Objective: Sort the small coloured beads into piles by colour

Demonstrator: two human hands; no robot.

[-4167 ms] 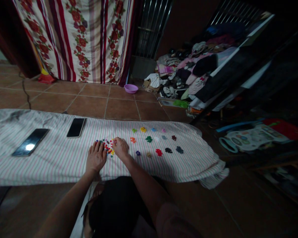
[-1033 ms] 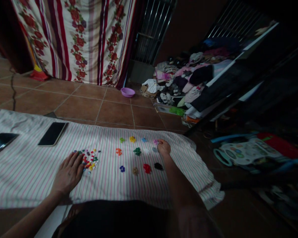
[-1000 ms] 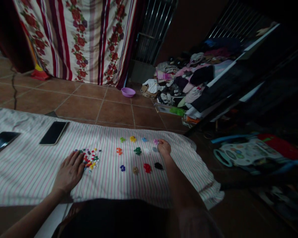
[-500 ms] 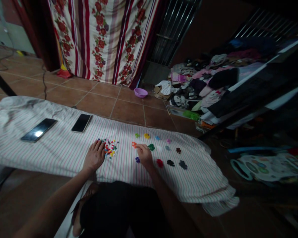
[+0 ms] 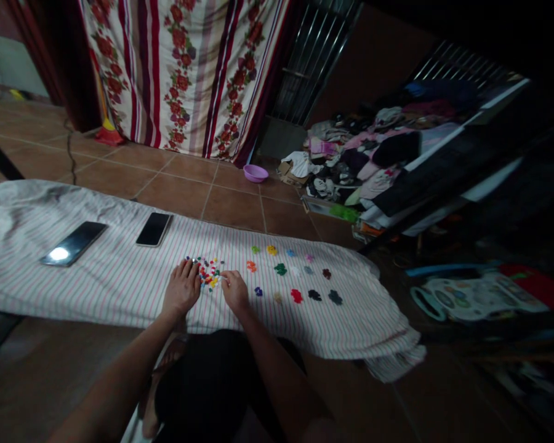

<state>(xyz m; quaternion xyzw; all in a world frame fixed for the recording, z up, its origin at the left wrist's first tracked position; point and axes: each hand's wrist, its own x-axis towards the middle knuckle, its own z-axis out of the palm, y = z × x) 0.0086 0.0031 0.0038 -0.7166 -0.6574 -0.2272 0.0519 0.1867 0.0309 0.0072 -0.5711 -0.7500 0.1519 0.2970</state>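
A mixed heap of small bead-like pieces (image 5: 208,268) in many colours lies on the striped cloth (image 5: 120,283). Flat at the heap's left edge rests my left hand (image 5: 183,288), its fingers stretched out. My right hand (image 5: 235,291) is at the heap's right side, thumb and fingertips pinched together; whatever is between them is too small to make out. Right of it, sorted clusters sit in rows, among them an orange cluster (image 5: 251,266), a dark green cluster (image 5: 281,269), a purple cluster (image 5: 258,291), a red cluster (image 5: 296,296) and a yellow cluster (image 5: 272,250).
Two phones, a larger phone (image 5: 74,244) and a smaller phone (image 5: 154,229), lie on the cloth at left. Beyond are the tiled floor (image 5: 180,184), a purple basin (image 5: 255,173) and a flowered curtain (image 5: 203,74). Clothes (image 5: 351,154) are piled at the back right.
My right hand has moved left from the orange cluster to the mixed heap. My left hand stays by the heap. The view has shifted slightly.
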